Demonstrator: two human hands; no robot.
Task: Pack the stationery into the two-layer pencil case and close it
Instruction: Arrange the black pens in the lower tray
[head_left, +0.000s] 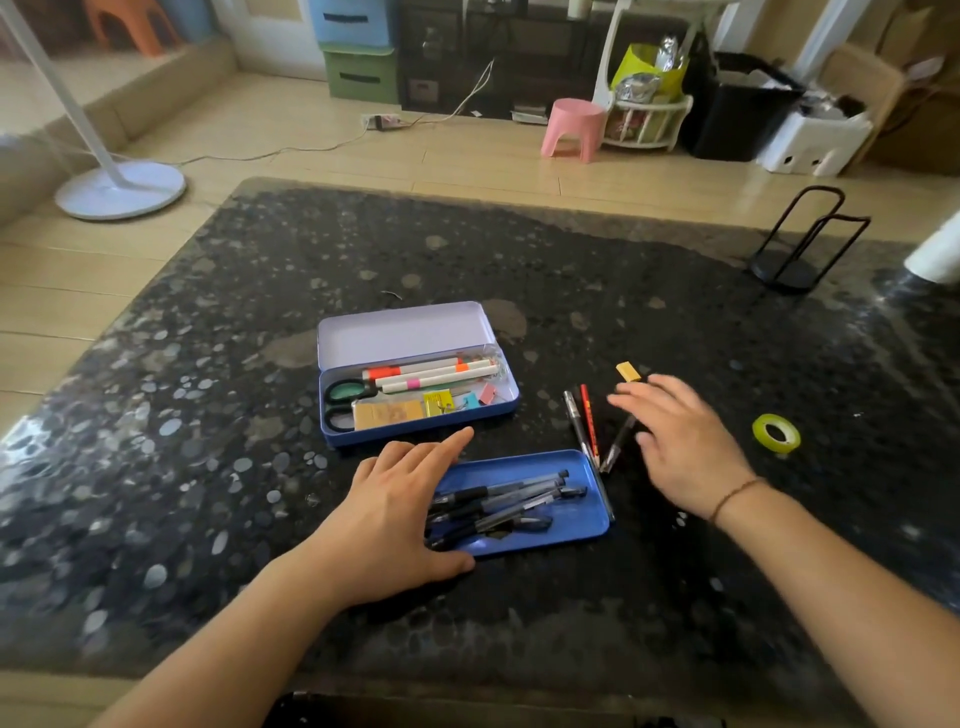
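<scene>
The blue tin pencil case (511, 402) lies open, lid (405, 332) tipped back; inside are green-handled scissors (345, 392), white markers (431, 374), sticky notes and clips. Its loose blue inner tray (576, 514) sits nearer me with several black pens (509, 501) in it. My left hand (400, 514) rests flat on the tray's left end, fingers spread. My right hand (680, 441) hovers, blurred, fingers apart, over loose pens and a red pencil (589, 423) right of the tray. A yellow eraser (628, 372) lies just beyond its fingertips.
A roll of yellow-green tape (776, 432) lies to the right on the dark speckled table (208, 441). A black wire stand (802, 244) is at the far right; a white cylinder (937, 252) pokes in at the right edge.
</scene>
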